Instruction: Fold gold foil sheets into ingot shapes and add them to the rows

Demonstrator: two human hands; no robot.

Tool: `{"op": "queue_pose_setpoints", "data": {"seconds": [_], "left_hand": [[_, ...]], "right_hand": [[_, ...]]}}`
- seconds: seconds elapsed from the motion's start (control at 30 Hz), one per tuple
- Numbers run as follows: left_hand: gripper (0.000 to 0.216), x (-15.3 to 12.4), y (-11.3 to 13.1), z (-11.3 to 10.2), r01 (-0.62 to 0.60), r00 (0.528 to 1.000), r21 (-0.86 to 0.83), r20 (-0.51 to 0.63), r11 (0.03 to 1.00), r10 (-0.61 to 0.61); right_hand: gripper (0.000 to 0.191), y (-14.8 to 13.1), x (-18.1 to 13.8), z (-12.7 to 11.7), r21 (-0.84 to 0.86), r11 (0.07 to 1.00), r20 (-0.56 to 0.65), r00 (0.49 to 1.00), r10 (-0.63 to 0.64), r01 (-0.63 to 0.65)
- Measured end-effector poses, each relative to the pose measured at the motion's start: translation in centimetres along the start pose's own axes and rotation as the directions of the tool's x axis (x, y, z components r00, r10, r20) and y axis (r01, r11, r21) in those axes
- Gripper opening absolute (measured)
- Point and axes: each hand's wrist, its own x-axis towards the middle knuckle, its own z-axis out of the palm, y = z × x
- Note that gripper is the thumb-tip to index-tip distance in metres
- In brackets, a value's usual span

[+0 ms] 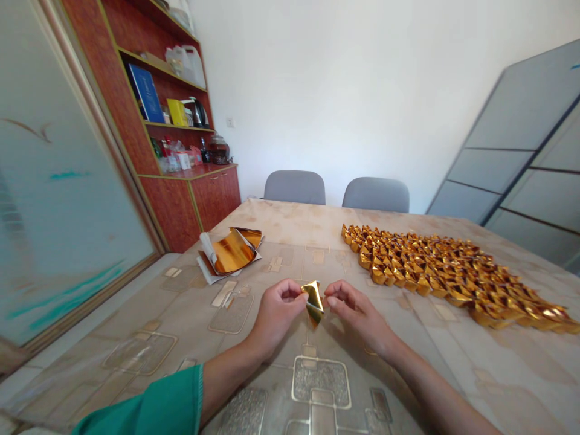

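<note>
Between my hands, just above the table, is a small folded piece of gold foil paper (313,297). My left hand (281,305) pinches its left edge between thumb and fingers. On the other side, my right hand (356,311) has its thumb and forefinger closed at the paper's right edge. Over to the right lie rows of many folded gold foil ingots (421,266), packed close together. A loose stack of gold foil sheets (233,251) with pale backing sits curled at the left.
A patterned cloth covers the table (272,393). Two grey chairs (294,186) stand behind its far edge. At the left rises a red-brown shelf cabinet (212,196) with bottles and a kettle, beside a frosted sliding door (58,181). Grey panels (507,139) lean at the right.
</note>
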Motion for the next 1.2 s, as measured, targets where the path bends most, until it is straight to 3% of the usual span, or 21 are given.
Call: {"op": "queue_pose_setpoints", "data": {"seconds": [0.1,0.4,0.5,0.7,0.97,1.2], "left_hand": [[0.018,-0.1,-0.1,0.0,0.089,0.996,-0.095,0.022,0.991,-0.088],[0.025,-0.3,0.3,0.2,0.296,0.955,-0.257,0.08,0.92,-0.285],[0.021,-0.2,0.3,0.0,0.342,0.94,-0.286,0.104,0.895,-0.325],[0.011,-0.2,0.5,-0.4,0.449,0.893,-0.322,0.164,0.833,-0.419],[0.015,-0.5,0.6,-0.4,0.458,0.888,-0.322,0.214,0.829,-0.408],[0.029,-0.8,0.5,-0.2,0.406,0.905,-0.275,0.256,0.871,-0.341]], "right_hand": [[0.022,0.0,-0.1,0.4,0.03,0.999,0.05,0.998,0.028,-0.03],[0.02,0.4,0.2,0.3,0.13,0.991,-0.001,1.0,0.002,-0.002],[0.012,-0.2,0.0,0.1,0.121,0.992,0.039,0.998,-0.047,0.041],[0.015,0.3,-0.2,-0.1,0.039,0.993,0.152,0.981,-0.119,0.115],[0.004,0.3,0.3,-1.3,-0.155,0.936,0.155,0.943,-0.293,0.316],[0.011,-0.3,0.1,-1.9,-0.206,0.913,0.198,0.928,-0.315,0.353]]}}
